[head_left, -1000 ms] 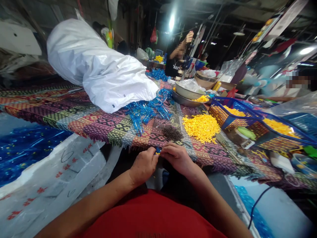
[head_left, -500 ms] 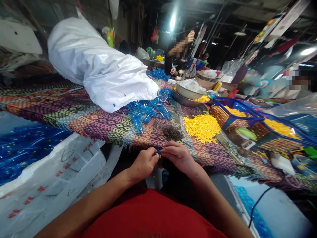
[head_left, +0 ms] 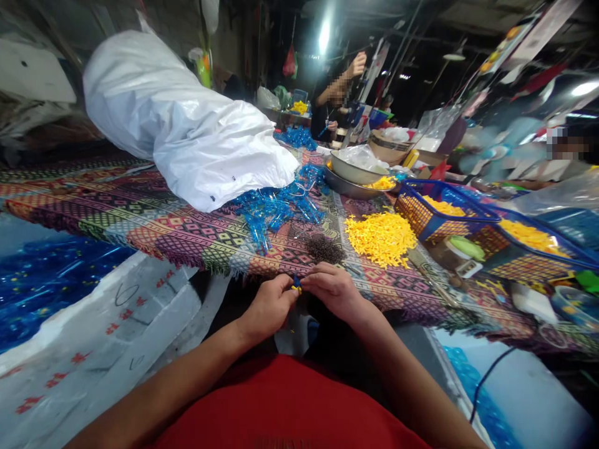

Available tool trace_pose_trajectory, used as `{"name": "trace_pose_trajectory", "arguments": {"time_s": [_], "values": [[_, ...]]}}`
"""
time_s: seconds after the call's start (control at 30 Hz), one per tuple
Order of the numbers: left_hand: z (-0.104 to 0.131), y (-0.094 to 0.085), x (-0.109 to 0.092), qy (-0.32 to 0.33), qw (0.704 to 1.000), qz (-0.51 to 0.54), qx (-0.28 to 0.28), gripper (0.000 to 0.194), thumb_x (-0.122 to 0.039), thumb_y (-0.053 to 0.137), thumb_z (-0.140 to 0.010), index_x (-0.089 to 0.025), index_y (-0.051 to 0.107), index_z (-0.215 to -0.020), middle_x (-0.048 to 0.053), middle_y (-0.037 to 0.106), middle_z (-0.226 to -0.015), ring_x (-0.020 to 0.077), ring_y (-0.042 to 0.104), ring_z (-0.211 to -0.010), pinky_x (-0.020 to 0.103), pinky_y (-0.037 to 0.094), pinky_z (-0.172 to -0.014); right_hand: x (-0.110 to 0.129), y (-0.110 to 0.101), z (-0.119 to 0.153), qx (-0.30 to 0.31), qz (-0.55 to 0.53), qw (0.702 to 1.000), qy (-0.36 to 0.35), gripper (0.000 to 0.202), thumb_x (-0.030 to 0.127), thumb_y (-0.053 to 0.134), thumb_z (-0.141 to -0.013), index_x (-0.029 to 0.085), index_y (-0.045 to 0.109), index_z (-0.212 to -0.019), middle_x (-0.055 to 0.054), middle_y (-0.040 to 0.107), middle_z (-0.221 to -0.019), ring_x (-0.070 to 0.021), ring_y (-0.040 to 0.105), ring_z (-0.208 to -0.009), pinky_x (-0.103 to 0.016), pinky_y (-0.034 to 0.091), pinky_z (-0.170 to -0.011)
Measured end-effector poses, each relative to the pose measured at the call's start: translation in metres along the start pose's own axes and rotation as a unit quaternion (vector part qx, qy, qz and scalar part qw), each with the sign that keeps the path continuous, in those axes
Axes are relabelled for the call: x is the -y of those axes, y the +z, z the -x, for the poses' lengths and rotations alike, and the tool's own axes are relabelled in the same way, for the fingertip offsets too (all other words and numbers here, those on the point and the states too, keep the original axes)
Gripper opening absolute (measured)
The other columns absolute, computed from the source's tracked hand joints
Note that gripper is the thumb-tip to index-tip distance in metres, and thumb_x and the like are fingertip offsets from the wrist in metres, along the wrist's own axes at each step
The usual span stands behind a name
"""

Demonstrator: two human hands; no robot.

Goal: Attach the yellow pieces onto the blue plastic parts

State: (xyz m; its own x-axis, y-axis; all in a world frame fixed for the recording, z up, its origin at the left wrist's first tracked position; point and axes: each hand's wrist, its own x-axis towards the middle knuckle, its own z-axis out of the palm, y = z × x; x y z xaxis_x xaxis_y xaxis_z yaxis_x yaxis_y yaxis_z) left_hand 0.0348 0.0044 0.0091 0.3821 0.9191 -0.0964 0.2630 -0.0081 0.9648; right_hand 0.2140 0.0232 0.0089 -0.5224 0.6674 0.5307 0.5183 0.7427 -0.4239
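My left hand and my right hand meet at the table's front edge, fingers pinched round a small blue and yellow piece. The left thumb and forefinger grip it from the left; the right fingertips close on its other side and partly hide it. Just beyond my hands, a pile of small dark pieces lies on the patterned cloth. To its right is a heap of yellow pieces. Clear blue plastic parts are strewn behind.
A big white sack covers the table's left part. Stacked metal bowls and blue baskets with yellow pieces stand on the right. Foam boxes flank my lap. Another person sits across the table; a fan is at the right.
Both hands stay together on the small piece, with only a slight shift of the fingers. Across the table, the other person's lower hand has moved, and a blue item now shows at it.
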Motion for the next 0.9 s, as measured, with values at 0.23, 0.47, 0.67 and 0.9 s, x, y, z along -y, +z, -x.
{"name": "trace_pose_trajectory", "arguments": {"time_s": [0.23, 0.47, 0.67, 0.9], "values": [[0.0, 0.003, 0.003, -0.044, 0.995, 0.083, 0.025, 0.011, -0.029, 0.043, -0.079, -0.019, 0.044, -0.073, -0.006, 0.049, -0.053, 0.0078, 0.046, -0.035, 0.017, 0.032, -0.032, 0.002, 0.003, 0.003, -0.006, -0.026, 0.999, 0.024, 0.017, 0.025, 0.05, -0.087, 0.02, 0.067, -0.087, -0.005, 0.062, -0.077, -0.0139, 0.058, -0.07, -0.025, 0.046, -0.062], [-0.001, 0.007, 0.008, -0.049, 0.988, 0.142, 0.027, 0.005, -0.023, 0.044, -0.076, -0.018, 0.044, -0.076, -0.005, 0.05, -0.056, 0.0078, 0.047, -0.031, 0.016, 0.032, -0.028, -0.001, 0.009, 0.007, -0.009, -0.039, 0.999, 0.021, 0.016, 0.021, 0.05, -0.087, 0.02, 0.065, -0.091, -0.005, 0.062, -0.081, -0.014, 0.058, -0.073, -0.026, 0.047, -0.064], [0.001, 0.008, 0.012, -0.025, 0.99, 0.142, -0.008, 0.008, -0.023, 0.04, -0.077, -0.018, 0.044, -0.073, -0.005, 0.049, -0.054, 0.0081, 0.046, -0.031, 0.017, 0.031, -0.027, 0.006, 0.013, 0.009, -0.074, -0.033, 0.996, 0.037, 0.017, 0.019, 0.052, -0.085, 0.021, 0.062, -0.098, -0.007, 0.059, -0.091, -0.0164, 0.057, -0.084, -0.029, 0.048, -0.071], [-0.005, 0.009, 0.014, -0.037, 0.989, 0.144, -0.02, 0.009, -0.02, 0.039, -0.076, -0.018, 0.047, -0.076, -0.005, 0.048, -0.05, 0.0092, 0.046, -0.031, 0.018, 0.033, -0.027, 0.019, 0.017, 0.009, -0.075, -0.019, 0.996, 0.036, 0.015, 0.013, 0.052, -0.083, 0.021, 0.062, -0.093, -0.006, 0.059, -0.083, -0.0158, 0.057, -0.077, -0.027, 0.048, -0.067]]}}
